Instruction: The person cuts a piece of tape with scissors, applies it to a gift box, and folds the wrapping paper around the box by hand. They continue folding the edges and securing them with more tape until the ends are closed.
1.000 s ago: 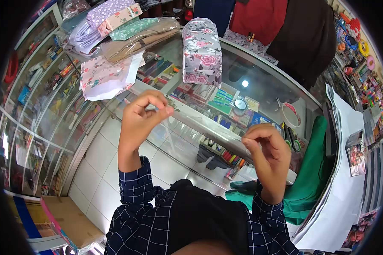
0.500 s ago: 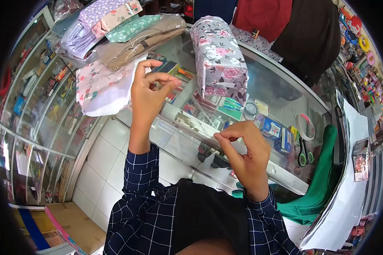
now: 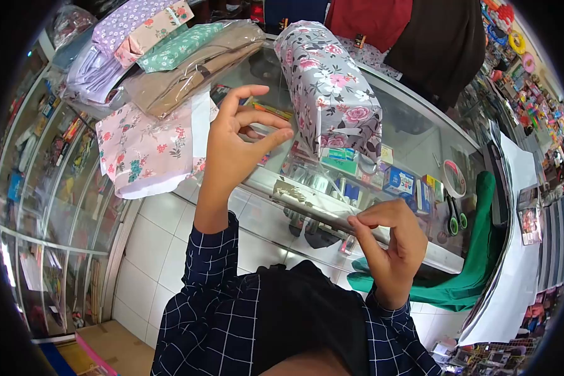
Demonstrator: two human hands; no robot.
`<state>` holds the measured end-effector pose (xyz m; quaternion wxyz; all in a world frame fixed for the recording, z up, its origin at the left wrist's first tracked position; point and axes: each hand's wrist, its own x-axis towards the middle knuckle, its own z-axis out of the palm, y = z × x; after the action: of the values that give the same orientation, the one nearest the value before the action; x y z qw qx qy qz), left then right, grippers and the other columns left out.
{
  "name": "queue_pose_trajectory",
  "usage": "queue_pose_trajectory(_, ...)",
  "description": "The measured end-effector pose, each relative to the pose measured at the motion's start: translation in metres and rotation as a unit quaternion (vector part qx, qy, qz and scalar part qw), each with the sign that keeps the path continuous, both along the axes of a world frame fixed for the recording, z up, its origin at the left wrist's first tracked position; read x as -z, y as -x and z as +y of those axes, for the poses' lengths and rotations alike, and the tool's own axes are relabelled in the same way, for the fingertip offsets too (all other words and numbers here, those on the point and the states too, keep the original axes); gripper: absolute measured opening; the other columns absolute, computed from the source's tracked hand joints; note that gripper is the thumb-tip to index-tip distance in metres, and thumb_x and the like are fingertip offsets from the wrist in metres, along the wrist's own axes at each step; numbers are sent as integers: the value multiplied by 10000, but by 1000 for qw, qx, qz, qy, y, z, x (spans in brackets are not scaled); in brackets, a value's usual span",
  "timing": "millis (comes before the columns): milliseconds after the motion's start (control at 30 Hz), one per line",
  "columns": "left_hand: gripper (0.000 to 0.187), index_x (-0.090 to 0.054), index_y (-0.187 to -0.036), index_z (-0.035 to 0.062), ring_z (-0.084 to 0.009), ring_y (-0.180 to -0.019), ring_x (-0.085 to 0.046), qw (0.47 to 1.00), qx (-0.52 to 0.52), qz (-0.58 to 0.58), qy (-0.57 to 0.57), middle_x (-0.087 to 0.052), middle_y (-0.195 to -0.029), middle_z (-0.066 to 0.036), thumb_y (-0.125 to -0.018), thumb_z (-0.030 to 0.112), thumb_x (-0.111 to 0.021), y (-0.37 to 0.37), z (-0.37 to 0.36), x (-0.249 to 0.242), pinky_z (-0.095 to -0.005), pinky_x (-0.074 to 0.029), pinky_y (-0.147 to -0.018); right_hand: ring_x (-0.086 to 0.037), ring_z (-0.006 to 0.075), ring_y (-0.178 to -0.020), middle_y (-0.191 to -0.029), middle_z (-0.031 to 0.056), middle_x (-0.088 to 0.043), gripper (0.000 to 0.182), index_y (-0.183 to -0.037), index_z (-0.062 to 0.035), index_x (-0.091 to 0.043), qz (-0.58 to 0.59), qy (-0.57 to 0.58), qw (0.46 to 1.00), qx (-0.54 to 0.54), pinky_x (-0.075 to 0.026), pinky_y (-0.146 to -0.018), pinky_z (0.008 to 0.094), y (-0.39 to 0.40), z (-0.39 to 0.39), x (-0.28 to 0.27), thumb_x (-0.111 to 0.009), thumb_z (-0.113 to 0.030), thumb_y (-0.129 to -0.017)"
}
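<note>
A faint strip of clear tape (image 3: pixel 332 177) seems to stretch between my hands, hard to see against the glass. My left hand (image 3: pixel 235 147) pinches its upper end with thumb and index finger, the other fingers raised. Lower and to the right, my right hand (image 3: pixel 395 250) is closed in a pinch at the other end. Just beyond them a box wrapped in grey floral paper (image 3: pixel 335 88) rests on the glass counter (image 3: pixel 413 138), with the paper at its near end folded in. My left fingertips are close to its left side, apparently not touching.
Green-handled scissors (image 3: pixel 454 216) and a tape roll (image 3: pixel 454 177) lie at the right, near green cloth (image 3: pixel 482 250). Pink floral paper (image 3: pixel 147 150) hangs over the counter edge beneath bagged clothing (image 3: pixel 194 69). Glass shelves (image 3: pixel 50 188) stand left; white sheets (image 3: pixel 507 269) are at the right.
Both hands have shifted right, the right hand also downward, still pinching. My view has moved slightly, and the wrapped box appears larger and nearer.
</note>
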<state>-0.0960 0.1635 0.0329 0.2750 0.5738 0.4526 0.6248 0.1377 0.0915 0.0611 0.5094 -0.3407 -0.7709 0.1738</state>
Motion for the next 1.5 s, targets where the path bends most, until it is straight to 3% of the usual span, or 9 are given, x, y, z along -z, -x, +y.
queue_pose_trajectory(367, 715, -483, -1208, 62, -31, -793, -571, 996, -39, 69, -51, -691, -764, 73, -603, 147, -853, -3, 11, -2, -209, -395, -646, -588, 218, -698, -758, 89, -621, 157, -806, 13, -616, -2, 16, 999, 31, -443, -618, 296, 1, -6, 4, -716, 71, -701)
queue_pose_trajectory(667, 765, -444, -1238, 53, -103, -807, -584, 993, -22, 110, -22, -697, -828, -19, -597, 126, -856, -14, 7, -17, -237, -465, -684, -580, 212, -676, -749, 92, -620, 152, -794, 12, -618, 1, 17, 1000, 18, -439, -603, 295, -2, -5, 6, -716, 76, -695)
queue_pose_trajectory(767, 693, -497, -1191, 89, -152, -792, -580, 960, -104, 239, -104, -689, -927, -31, -609, 206, -854, -14, 14, -16, -287, -465, -734, -580, 207, -667, -739, 88, -622, 150, -787, 7, -614, -4, 50, 999, 1, -436, -610, 295, -3, -8, 5, -715, 73, -697)
queue_pose_trajectory(867, 624, -554, -1140, 118, -200, -914, -580, 946, -96, 305, -47, -641, -1099, -56, -604, 253, -844, -8, 17, -22, -331, -449, -803, -580, 202, -659, -732, 85, -625, 149, -780, 3, -608, -2, 49, 999, -13, -433, -614, 292, -4, -9, 6, -717, 64, -698)
queue_pose_trajectory(967, 618, -589, -1124, 131, -236, -1081, -537, 916, -100, 361, -144, -583, -1215, -57, -574, 259, -840, -2, 21, -27, -364, -411, -898, -585, 199, -662, -731, 86, -625, 148, -776, 1, -604, -2, 52, 999, -7, -431, -619, 291, -5, -7, 6, -718, 57, -701)
queue_pose_trajectory(1067, 681, -595, -1163, 167, -271, -1208, -471, 870, -17, 419, -260, -532, -1297, -52, -532, 272, -830, 1, 27, -44, -406, -350, -1001, -589, 202, -669, -733, 89, -625, 151, -783, 0, -606, -3, 49, 999, -12, -434, -618, 290, -8, -7, 7, -720, 56, -701)
queue_pose_trajectory(1167, 702, -591, -1204, 221, -274, -1218, -471, 836, 73, 453, -301, -522, -1325, -19, -536, 230, -806, -8, 38, -59, -439, -293, -1062, -593, 205, -677, -741, 88, -627, 151, -784, 1, -609, 0, 44, 999, -14, -437, -607, 287, -10, -7, 7, -722, 55, -699)
queue_pose_trajectory(1267, 665, -614, -1192, 265, -251, -1216, -485, 816, 145, 499, -252, -531, -1321, 14, -557, 156, -776, -11, 55, -59, -448, -289, -1081, -591, 200, -678, -745, 85, -628, 148, -786, 4, -612, 14, 56, 998, -16, -438, -595, 278, -14, -6, 9, -724, 53, -701)
queue_pose_trajectory(1500, 637, -631, -1183, 261, -249, -1184, -514, 832, 183, 466, -240, -557, -1287, 7, -589, 57, -735, -14, 61, -61, -398, -387, -1029, -571, 155, -673, -751, 72, -626, 136, -781, 9, -617, 34, 76, 997, 1, -437, -604, 249, -25, -2, 6, -722, 52, -706)
